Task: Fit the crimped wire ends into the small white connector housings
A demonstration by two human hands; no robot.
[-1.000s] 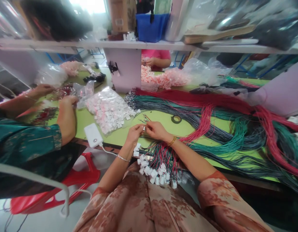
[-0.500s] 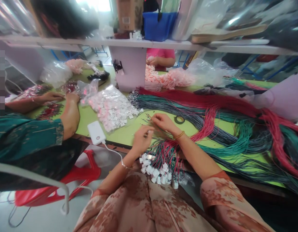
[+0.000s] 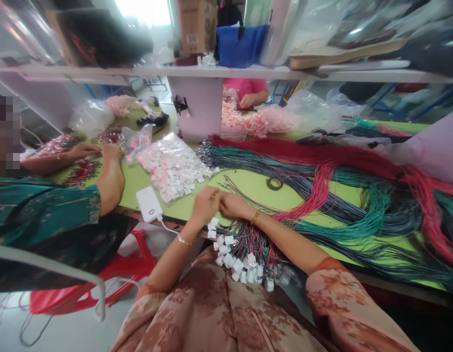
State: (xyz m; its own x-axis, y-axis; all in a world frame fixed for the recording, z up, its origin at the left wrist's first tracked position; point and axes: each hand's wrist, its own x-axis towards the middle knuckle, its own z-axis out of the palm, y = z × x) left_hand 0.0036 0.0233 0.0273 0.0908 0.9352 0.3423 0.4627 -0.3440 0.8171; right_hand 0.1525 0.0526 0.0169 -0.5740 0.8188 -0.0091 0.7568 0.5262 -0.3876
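Observation:
My left hand (image 3: pixel 205 205) and my right hand (image 3: pixel 234 205) meet over the table's front edge, fingertips together. Both are closed, and whatever sits between the fingers is hidden or too small to name. Just below them, a bunch of red, green and black wires (image 3: pixel 254 239) hangs over the edge toward my lap. White plastic connectors (image 3: pixel 238 265) cap the wire ends, and a few lie right under my left hand. Beyond my right hand, several loose wires (image 3: pixel 236 187) with bare metal tips lie on the green table top (image 3: pixel 248 178).
A clear bag of white connectors (image 3: pixel 175 168) lies ahead, with a white power bank (image 3: pixel 149 204) and cable beside it. Long red, green and black wire bundles (image 3: pixel 358 205) cover the right side. A black tape roll (image 3: pixel 274 184) lies among them. A co-worker's arm (image 3: pixel 111 176) rests at left.
My hands have come together and moved toward the table's front edge, my right hand leaving the loose wire tips. The view has shifted slightly.

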